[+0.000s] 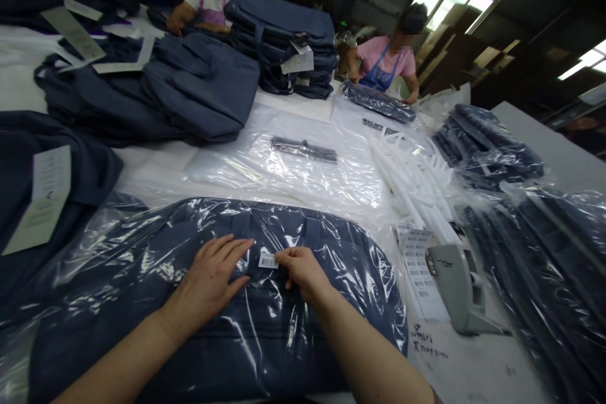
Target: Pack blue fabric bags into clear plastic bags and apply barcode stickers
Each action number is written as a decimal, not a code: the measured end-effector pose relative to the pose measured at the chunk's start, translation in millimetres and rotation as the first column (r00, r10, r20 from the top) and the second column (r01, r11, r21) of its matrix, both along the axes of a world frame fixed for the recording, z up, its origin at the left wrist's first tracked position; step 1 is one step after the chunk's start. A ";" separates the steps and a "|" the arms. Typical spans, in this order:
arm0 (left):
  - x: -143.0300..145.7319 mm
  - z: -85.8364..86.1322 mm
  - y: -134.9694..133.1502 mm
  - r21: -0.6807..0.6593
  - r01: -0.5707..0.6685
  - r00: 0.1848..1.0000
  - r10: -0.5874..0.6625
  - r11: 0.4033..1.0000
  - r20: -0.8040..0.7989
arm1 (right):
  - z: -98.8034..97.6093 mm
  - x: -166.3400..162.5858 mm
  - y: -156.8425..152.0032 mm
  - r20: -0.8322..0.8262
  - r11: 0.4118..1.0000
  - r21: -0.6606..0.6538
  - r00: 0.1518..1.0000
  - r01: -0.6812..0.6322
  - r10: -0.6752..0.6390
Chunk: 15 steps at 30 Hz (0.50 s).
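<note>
A navy bag wrapped in clear plastic (227,303) lies in front of me on the white table. My left hand (213,278) rests flat on the plastic with its fingers stretched out, just left of a small white barcode sticker (267,259). My right hand (300,268) has its fingers curled and pinched at the sticker's right edge, pressing it against the plastic.
A sheet of barcode labels (416,265) and a grey dispenser (457,287) sit to the right. Wrapped bags (544,252) pile up at the right, unwrapped navy bags (189,85) at the left and back. Empty plastic sleeves (303,164) lie ahead. Two people work across the table.
</note>
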State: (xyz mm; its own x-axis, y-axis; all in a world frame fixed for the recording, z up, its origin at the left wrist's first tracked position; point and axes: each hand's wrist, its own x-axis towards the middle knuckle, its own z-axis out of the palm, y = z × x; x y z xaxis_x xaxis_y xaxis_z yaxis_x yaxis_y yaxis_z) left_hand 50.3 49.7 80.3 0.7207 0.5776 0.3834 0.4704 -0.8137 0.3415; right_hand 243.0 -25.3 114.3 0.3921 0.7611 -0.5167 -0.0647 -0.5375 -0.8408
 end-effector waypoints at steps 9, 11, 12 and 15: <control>1.6 0.6 0.4 0.001 0.042 0.999 -0.042 0.999 0.028 | 0.2 -4.0 3.1 0.136 0.997 -0.067 0.990 0.031 -0.022; 1.9 3.7 0.2 0.013 0.064 0.997 -0.065 0.998 0.034 | 1.8 -5.6 4.6 0.153 0.996 -0.085 0.988 0.031 -0.018; 2.2 5.8 0.0 0.018 0.077 0.996 -0.078 0.997 0.041 | 2.1 -6.3 5.3 0.163 0.995 -0.095 0.987 0.028 -0.013; 5.0 10.3 0.2 0.038 0.156 0.987 -0.157 0.987 0.036 | 0.3 -7.2 7.0 0.205 0.993 -0.121 0.979 0.012 0.013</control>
